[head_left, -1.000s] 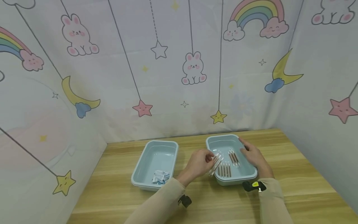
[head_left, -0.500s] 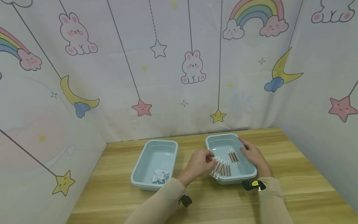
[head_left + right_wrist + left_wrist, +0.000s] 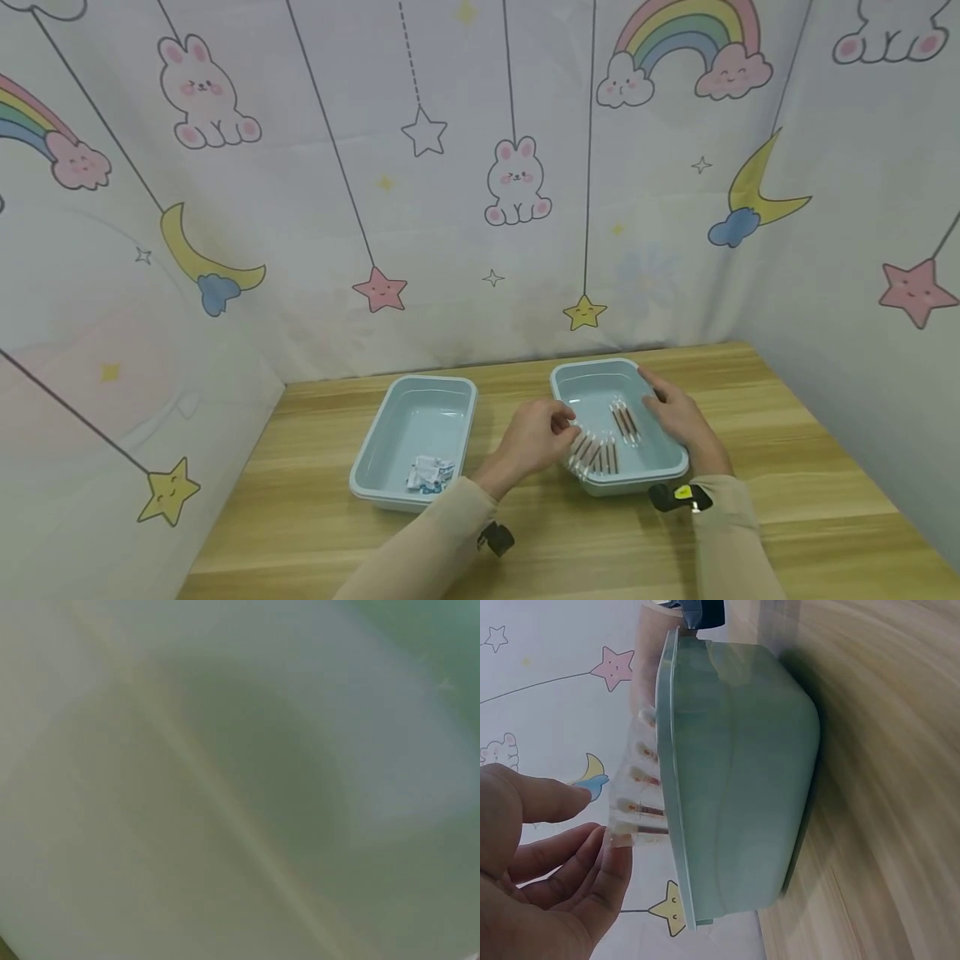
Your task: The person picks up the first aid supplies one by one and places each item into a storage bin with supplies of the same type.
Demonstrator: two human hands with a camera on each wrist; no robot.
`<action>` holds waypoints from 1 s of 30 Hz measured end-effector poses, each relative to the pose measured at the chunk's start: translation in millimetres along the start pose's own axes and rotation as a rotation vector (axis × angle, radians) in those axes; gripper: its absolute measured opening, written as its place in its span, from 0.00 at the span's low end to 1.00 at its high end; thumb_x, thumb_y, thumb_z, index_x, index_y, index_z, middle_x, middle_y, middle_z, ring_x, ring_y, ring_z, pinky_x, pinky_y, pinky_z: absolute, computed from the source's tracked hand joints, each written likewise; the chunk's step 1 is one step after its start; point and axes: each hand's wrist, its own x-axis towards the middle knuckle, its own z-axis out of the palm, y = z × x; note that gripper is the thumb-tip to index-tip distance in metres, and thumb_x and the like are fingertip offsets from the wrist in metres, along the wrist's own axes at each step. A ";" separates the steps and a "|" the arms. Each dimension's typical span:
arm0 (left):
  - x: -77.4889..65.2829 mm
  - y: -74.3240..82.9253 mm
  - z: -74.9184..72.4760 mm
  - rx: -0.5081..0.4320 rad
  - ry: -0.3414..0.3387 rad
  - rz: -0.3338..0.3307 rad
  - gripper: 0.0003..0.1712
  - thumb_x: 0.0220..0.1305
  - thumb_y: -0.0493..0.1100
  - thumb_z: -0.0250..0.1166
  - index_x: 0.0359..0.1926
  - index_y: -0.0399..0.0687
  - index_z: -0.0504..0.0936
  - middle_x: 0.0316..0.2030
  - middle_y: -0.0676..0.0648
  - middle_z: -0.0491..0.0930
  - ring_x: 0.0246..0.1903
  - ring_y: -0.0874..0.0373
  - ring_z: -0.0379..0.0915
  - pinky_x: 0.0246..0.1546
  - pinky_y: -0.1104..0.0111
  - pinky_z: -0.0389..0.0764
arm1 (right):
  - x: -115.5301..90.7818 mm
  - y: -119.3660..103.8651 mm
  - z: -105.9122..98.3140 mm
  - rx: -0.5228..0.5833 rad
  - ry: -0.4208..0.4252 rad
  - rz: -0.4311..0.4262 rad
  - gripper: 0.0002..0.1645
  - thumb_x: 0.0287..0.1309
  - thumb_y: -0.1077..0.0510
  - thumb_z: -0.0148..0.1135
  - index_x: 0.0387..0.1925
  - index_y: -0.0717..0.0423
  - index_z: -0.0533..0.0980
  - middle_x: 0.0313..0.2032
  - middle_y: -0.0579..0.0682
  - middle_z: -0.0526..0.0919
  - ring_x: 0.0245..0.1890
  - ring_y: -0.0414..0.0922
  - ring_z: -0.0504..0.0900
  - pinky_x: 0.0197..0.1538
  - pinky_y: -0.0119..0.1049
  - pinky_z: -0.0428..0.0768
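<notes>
Over the near left rim of the right-hand light blue tray [image 3: 600, 385] leans a clear packet of brown-stick cotton swabs [image 3: 640, 780]. My left hand [image 3: 531, 435] is beside that rim; its fingertips touch the packet's edge, while the thumb stands apart from them in the left wrist view. More swabs [image 3: 626, 422] lie farther inside the tray. On its right side my right hand [image 3: 681, 423] grips the tray, thumb over the rim. The right wrist view is a pale blur, with no hand discernible.
To the left stands a second light blue tray [image 3: 420, 421], with a few small white-and-blue sachets [image 3: 431, 473] near its front. Both trays rest on a wooden table [image 3: 570, 550]. A printed cloth backdrop [image 3: 465, 317] encloses the back and sides.
The swab packet at my left hand has dropped from a raised tilt onto the tray's near left rim, and the thumb is off it. Both hands have stayed in place.
</notes>
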 end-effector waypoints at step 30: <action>-9.0 -10.9 -8.6 0.021 0.042 0.070 0.09 0.60 0.40 0.66 0.39 0.41 0.86 0.30 0.52 0.85 0.29 0.69 0.77 0.32 0.81 0.78 | 0.1 0.0 0.4 -0.011 0.003 -0.004 0.33 0.73 0.54 0.42 0.76 0.48 0.51 0.74 0.64 0.51 0.73 0.67 0.50 0.71 0.64 0.53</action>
